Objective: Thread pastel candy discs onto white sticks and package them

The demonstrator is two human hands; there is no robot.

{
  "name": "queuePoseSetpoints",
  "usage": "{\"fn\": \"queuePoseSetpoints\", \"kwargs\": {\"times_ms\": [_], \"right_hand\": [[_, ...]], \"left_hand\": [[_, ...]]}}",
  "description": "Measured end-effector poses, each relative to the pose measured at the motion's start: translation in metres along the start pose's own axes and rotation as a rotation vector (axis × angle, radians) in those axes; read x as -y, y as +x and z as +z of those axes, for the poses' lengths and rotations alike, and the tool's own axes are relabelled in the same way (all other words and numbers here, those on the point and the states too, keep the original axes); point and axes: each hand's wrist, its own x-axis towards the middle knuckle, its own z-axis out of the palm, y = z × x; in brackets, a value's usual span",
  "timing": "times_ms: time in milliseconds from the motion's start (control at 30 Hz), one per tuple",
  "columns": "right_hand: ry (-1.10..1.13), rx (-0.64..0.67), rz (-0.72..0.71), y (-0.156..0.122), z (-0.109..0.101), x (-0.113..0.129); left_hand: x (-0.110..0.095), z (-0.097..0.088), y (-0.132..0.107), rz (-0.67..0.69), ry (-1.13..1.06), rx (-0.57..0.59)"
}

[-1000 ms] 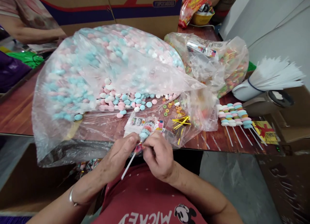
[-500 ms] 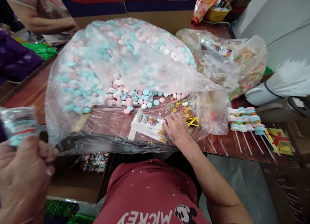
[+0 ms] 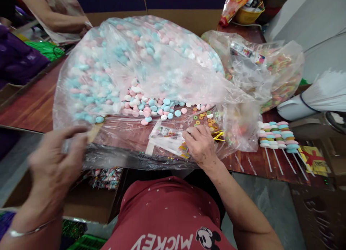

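My right hand lies curled on a small stack of printed clear wrappers at the table's near edge, its fingertips pinching the top wrapper. Gold twist ties and loose ring candies lie just beyond it. My left hand hovers blurred at the lower left, fingers stretched toward the edge of the big clear bag of pink, blue and white disc candies, with nothing seen in it. Below the table edge, a cardboard box holds wrapped candy sticks.
Several assembled candy sticks lie on the wooden table at the right, beside a yellow card. A second bag of coloured ring candies and a bundle of white sticks sit behind. Another person's arm rests at the back left.
The wrapped candy stick my two hands held has left my left hand, which swung out left and now reaches back empty. My right hand went forward onto the wrapper stack.
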Motion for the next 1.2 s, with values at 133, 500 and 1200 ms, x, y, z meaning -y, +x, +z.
{"fn": "queuePoseSetpoints", "kwargs": {"times_ms": [133,500,1200], "right_hand": [[0.064,-0.084,-0.077,-0.001,-0.007,0.005],[0.687,-0.120,0.472,-0.024,-0.013,-0.001],[0.702,-0.096,0.528,-0.033,-0.010,0.014]], "left_hand": [[-0.062,0.053,0.005,0.315,-0.192,0.448],[-0.117,0.106,0.016,-0.053,-0.759,1.166],[-0.107,0.123,-0.015,0.201,-0.664,0.854]]}}
